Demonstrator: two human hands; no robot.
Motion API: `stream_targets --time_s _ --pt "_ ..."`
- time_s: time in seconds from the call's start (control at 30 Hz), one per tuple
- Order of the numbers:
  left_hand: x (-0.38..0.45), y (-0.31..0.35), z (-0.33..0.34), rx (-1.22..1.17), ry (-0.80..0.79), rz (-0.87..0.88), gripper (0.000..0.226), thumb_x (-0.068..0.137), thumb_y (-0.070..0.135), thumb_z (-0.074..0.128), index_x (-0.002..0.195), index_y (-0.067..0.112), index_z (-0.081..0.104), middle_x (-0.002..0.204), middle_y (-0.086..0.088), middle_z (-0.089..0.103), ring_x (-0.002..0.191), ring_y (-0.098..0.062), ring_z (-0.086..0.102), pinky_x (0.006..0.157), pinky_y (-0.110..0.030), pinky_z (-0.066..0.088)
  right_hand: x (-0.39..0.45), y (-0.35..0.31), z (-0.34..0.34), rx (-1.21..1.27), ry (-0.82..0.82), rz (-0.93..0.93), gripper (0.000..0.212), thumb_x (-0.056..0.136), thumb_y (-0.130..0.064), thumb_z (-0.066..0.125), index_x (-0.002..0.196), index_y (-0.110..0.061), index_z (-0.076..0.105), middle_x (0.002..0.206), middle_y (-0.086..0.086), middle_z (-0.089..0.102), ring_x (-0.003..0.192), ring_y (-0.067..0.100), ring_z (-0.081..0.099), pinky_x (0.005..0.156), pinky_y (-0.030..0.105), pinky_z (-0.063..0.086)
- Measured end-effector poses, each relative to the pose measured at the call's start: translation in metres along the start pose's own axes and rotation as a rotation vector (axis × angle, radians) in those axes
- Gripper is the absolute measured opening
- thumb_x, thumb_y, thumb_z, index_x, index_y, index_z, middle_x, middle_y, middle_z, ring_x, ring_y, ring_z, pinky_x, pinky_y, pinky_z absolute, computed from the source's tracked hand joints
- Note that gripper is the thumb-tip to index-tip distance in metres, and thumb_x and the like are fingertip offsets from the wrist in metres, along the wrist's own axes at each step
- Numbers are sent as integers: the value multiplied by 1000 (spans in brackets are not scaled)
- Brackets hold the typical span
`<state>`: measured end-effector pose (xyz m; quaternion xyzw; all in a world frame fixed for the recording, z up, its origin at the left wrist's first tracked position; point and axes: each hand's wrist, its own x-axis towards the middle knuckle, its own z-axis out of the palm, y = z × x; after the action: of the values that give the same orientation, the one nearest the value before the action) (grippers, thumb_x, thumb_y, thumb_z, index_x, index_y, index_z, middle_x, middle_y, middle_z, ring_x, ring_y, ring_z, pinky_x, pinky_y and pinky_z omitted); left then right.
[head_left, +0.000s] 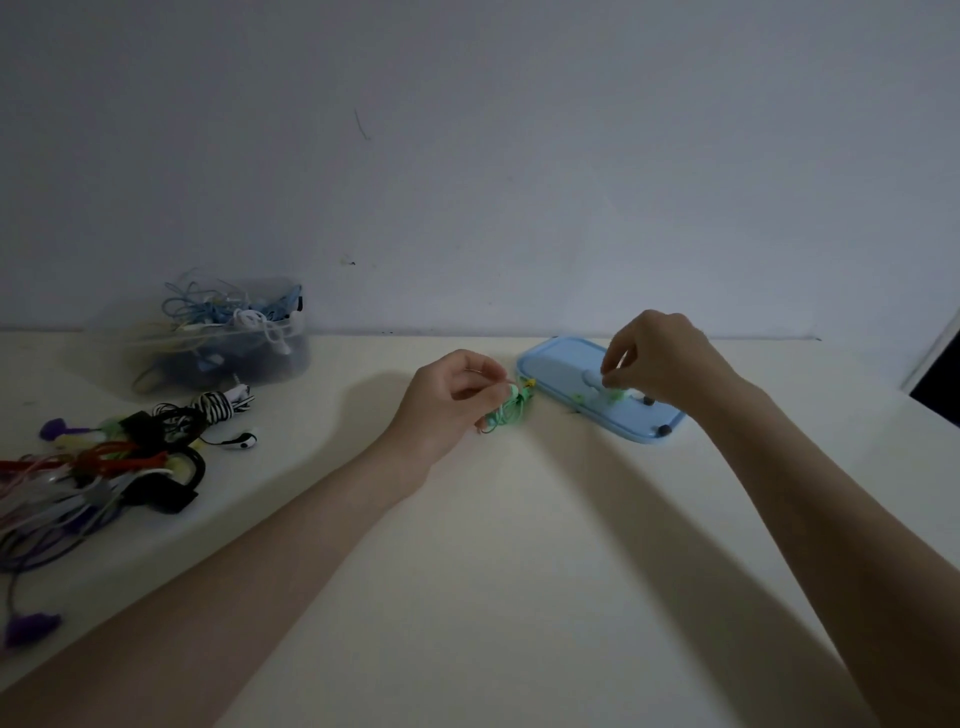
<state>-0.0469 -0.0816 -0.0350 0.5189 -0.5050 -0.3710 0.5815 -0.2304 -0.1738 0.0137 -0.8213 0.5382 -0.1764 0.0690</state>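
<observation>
The green cable (511, 410) sits at the middle of the frame, a small loose coil of thin, glossy cord with a yellow speck at its upper end. It is held just above the worktop (519, 571). The left hand (452, 400) pinches it, with fingers curled in and fingertips closed on the top of the coil. To the right, the right hand (660, 358) has its thumb and forefinger pressed together on a green piece (609, 383). The piece is too small to make out further, and I cannot tell whether a cord joins it to the coil.

The right hand hangs over a lid (561, 364), a pale blue plastic oblong with rounded corners and a raised rim. The lid lies flat and slants from centre toward lower right, and its near corner is just beside the coil. Two small dark knobs stand near its lower right end.

The worktop is smooth, matt and cream. Its whole lower middle lies open between the two forearms, and its far edge meets a plain grey wall (467, 156).

In the left part of the frame, against the wall, stands a tub (291, 358) of clear soft plastic with blue and white cords spilling over its rim. Below it a zebra bundle (221, 405) heads a tangled pile (104, 467) of red, black, white and purple cords that runs to the left edge. The tub and pile are well apart from the hands.
</observation>
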Motion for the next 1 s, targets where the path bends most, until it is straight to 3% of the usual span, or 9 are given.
stream_targets --time_s 0.1,0.27,0.43,0.6,0.67,0.73,0.8,0.9,1.0 --pt "1 -2 -2 22 54 1 12 85 3 62 80 12 56 84 -9 66 44 0 48 47 -10 41 -2 -9 0 99 -19 -101 3 77 -10 73 80 -11 73 76 2 65 54 4 55 53 14 45" --pt "4 -7 -6 23 154 -7 15 85 5 62 77 14 55 76 -5 65 43 0 48 50 -12 43 -3 -17 21 28 -93 -98 9 76 -12 72 85 -15 74 86 4 66 84 21 59 72 29 46" --pt "7 -10 -6 26 169 6 15 89 2 54 82 14 59 80 0 65 57 5 56 52 -11 46 -1 -11 27 111 -55 -68 8 74 -10 74 76 -17 71 84 3 66 82 16 54 69 25 40" --pt "13 -13 -17 143 251 8 22 88 3 53 77 21 60 81 3 66 67 -4 55 59 -16 44 1 -13 23 323 113 -99 6 79 -7 69 75 -12 69 73 -4 64 56 -7 54 53 2 37" --pt "17 -13 -24 205 302 -2 23 87 5 52 75 23 60 79 4 67 69 -7 55 65 -24 43 -1 -18 23 471 131 -93 7 80 -7 69 75 -11 67 60 -12 60 44 -9 51 45 4 36" --pt "19 -15 -30 271 328 -3 25 88 6 48 74 22 60 79 4 68 69 -5 57 64 -21 43 -4 -26 30 619 85 -77 7 80 -5 68 74 -9 67 47 -14 58 34 -2 48 38 9 35" --pt "18 -15 -31 350 337 -4 23 89 6 46 79 19 62 84 2 68 72 -4 57 63 -17 43 -8 -33 40 727 26 -89 11 80 -3 67 72 -10 65 47 -13 60 36 2 49 35 16 34" --pt "14 -12 -29 484 360 127 20 89 6 49 84 18 64 84 10 62 79 -8 53 68 -20 39 -10 -39 53 830 -12 -124 14 82 -4 68 71 -13 62 66 1 67 43 10 53 35 17 31" --pt "7 -6 -22 618 279 390 14 83 10 54 78 17 65 74 9 56 69 -2 47 67 -21 36 -11 -38 59 786 8 -151 15 83 -7 67 72 -15 61 71 2 68 42 9 54 42 12 35"
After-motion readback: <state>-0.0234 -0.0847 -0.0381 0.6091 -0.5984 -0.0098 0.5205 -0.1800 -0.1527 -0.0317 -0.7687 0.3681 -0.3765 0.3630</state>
